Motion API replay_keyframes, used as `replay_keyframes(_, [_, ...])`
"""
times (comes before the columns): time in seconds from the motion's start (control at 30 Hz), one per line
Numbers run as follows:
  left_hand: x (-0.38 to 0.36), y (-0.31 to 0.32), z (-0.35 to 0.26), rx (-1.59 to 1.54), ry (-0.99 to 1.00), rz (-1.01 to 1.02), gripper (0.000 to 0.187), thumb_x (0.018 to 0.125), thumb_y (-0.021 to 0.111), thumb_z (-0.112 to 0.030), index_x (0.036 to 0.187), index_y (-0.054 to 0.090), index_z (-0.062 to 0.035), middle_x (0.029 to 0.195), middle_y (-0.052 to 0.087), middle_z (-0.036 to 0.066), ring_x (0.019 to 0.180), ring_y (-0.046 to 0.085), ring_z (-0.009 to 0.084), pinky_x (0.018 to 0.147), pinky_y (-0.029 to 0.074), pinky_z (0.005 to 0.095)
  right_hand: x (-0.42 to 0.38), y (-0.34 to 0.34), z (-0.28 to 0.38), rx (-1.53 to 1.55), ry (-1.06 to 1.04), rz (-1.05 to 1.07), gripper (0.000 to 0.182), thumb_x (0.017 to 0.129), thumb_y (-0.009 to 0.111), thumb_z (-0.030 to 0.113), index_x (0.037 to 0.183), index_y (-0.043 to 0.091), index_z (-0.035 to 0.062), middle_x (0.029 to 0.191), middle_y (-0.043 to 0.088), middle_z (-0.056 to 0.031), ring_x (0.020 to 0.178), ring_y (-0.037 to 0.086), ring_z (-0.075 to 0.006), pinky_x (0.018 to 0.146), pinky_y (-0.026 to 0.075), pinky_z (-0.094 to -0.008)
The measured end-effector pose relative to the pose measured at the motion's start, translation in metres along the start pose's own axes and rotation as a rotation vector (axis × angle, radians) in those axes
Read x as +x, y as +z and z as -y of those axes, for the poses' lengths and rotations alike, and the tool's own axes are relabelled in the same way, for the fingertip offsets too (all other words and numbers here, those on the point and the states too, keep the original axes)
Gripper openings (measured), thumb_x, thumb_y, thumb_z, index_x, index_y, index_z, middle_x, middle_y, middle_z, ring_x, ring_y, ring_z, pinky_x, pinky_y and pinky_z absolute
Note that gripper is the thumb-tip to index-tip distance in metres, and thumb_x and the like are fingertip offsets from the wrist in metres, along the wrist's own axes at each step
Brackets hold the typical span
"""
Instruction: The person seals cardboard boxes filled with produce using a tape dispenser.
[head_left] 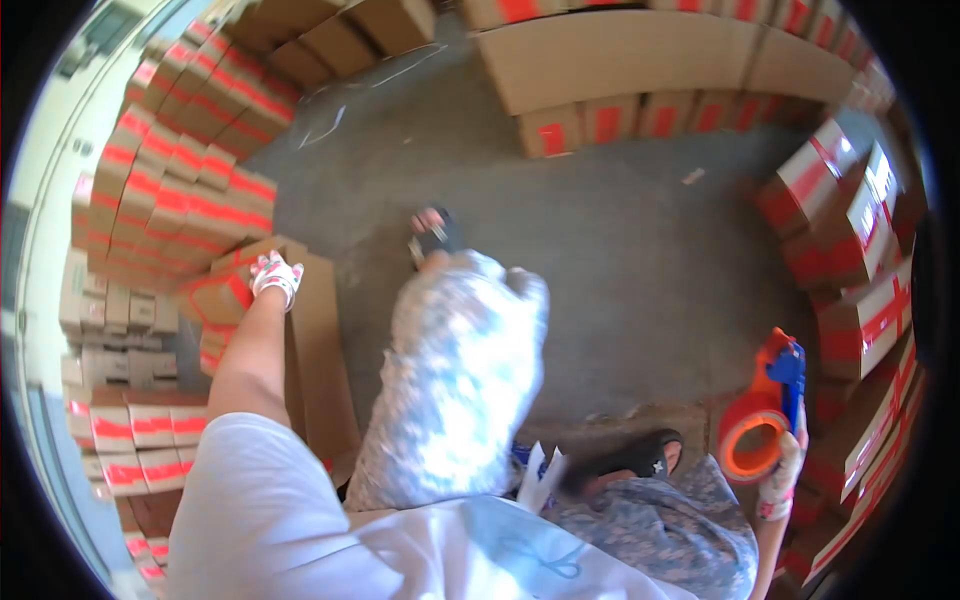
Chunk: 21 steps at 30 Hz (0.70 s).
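Note:
My left hand point(276, 277), in a white patterned glove, rests on the top edge of a cardboard box point(218, 295) with red tape, at the left. Its fingers look spread, with nothing held between them. At the lower right, my right hand point(785, 470), also gloved, is wrapped round the handle of an orange and blue tape dispenser point(787, 372). A roll of red tape point(738, 420) sits on the dispenser, away from any box.
Stacks of red-taped boxes point(160, 200) stand at the left, more boxes point(615, 60) at the top and others point(860, 310) at the right. My knees and sandalled feet are above the grey floor point(640, 260), where small scraps lie.

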<state>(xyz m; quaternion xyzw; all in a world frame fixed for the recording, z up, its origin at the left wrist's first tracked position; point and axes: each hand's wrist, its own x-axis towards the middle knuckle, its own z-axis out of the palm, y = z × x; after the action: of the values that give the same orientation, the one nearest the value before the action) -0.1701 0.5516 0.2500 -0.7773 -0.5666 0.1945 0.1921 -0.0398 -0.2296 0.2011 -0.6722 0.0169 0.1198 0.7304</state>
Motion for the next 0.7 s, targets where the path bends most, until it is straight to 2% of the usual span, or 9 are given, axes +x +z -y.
replay_keyframes(0.07, [0.012,0.047,0.038,-0.041,-0.103,0.192,0.091,0.084,0.054,-0.064,0.154,0.022,-0.0135,0.159,0.024,0.012,0.145,0.024,0.0361,0.112,0.032,0.0494,-0.007,0.002,0.03,-0.156,-0.002,0.091,0.071,0.091,0.056,0.044,0.144,0.039,-0.0004,0.121,0.059,-0.0082,0.11,0.058,-0.017,0.095,0.046,-0.0313])
replay_keyframes(0.13, [0.058,0.158,0.067,-0.004,-0.052,0.101,0.083,0.086,0.054,-0.062,0.149,0.034,-0.0123,0.149,0.041,0.017,0.139,0.038,0.0341,0.107,0.039,0.0446,-0.017,-0.022,0.035,-0.235,0.007,-0.001,0.067,0.095,0.051,0.04,0.147,0.036,0.0007,0.132,0.053,-0.0093,0.12,0.052,-0.0189,0.103,0.039,-0.0327])
replay_keyframes(0.23, [0.069,0.196,0.075,-0.359,0.155,0.264,0.06,0.087,0.056,-0.054,0.126,0.059,-0.0083,0.123,0.062,0.022,0.118,0.058,0.0353,0.096,0.048,0.0402,-0.018,0.01,0.09,-0.337,0.07,0.044,0.065,0.097,0.05,0.038,0.148,0.035,0.0022,0.135,0.052,-0.0083,0.122,0.05,-0.0175,0.104,0.038,-0.0321])
replay_keyframes(0.27, [0.074,0.202,0.071,-0.38,0.161,0.288,0.06,0.087,0.056,-0.054,0.126,0.059,-0.0083,0.123,0.062,0.022,0.118,0.058,0.0353,0.096,0.048,0.0402,-0.019,0.033,0.101,-0.363,0.076,0.006,0.065,0.095,0.051,0.037,0.148,0.035,0.0019,0.134,0.053,-0.0088,0.121,0.052,-0.0184,0.104,0.039,-0.0329])
replay_keyframes(0.37, [0.054,0.181,0.04,-0.425,0.34,-0.061,0.026,0.084,0.057,-0.029,0.085,0.067,-0.0054,0.091,0.07,0.019,0.089,0.068,0.038,0.081,0.054,0.0438,-0.015,0.09,0.129,-0.377,0.06,0.008,0.064,0.094,0.051,0.035,0.147,0.037,0.0017,0.132,0.055,-0.0087,0.118,0.054,-0.0187,0.102,0.041,-0.0334])
replay_keyframes(0.43, [0.004,0.153,-0.007,-0.344,0.457,-0.047,0.019,0.084,0.056,-0.021,0.083,0.07,-0.0092,0.093,0.07,0.017,0.088,0.069,0.0331,0.076,0.056,0.0414,0.015,0.069,0.13,-0.286,0.062,0.098,0.061,0.094,0.05,0.034,0.145,0.039,0.002,0.128,0.056,-0.0074,0.116,0.055,-0.0177,0.1,0.043,-0.0329])
replay_keyframes(0.5, [-0.005,0.128,-0.023,-0.22,0.721,-0.082,0.016,0.082,0.055,-0.013,0.079,0.071,-0.0093,0.09,0.071,0.012,0.086,0.071,0.0264,0.07,0.057,0.0381,0.026,0.133,0.136,-0.299,0.085,0.159,0.064,0.091,0.054,0.036,0.142,0.041,0.0007,0.124,0.059,-0.0076,0.113,0.057,-0.0167,0.096,0.046,-0.0314])
replay_keyframes(0.63, [-0.052,0.082,-0.101,-0.395,1.054,0.14,0.025,0.089,0.048,-0.025,0.089,0.064,-0.0057,0.088,0.069,0.019,0.081,0.068,0.0366,0.073,0.053,0.0472,0.065,0.208,0.121,-0.368,0.111,0.347,0.076,0.086,0.06,0.039,0.145,0.036,-0.0027,0.127,0.057,-0.0101,0.115,0.056,-0.0176,0.1,0.043,-0.0314])
replay_keyframes(0.7, [-0.088,0.06,-0.136,-0.371,1.369,0.039,0.022,0.087,0.05,-0.023,0.089,0.065,-0.0064,0.087,0.07,0.017,0.079,0.069,0.034,0.067,0.054,0.0455,0.075,0.242,0.114,-0.39,0.105,0.395,0.079,0.085,0.062,0.034,0.148,0.032,-0.0025,0.13,0.055,-0.0099,0.117,0.055,-0.0176,0.103,0.042,-0.0312])
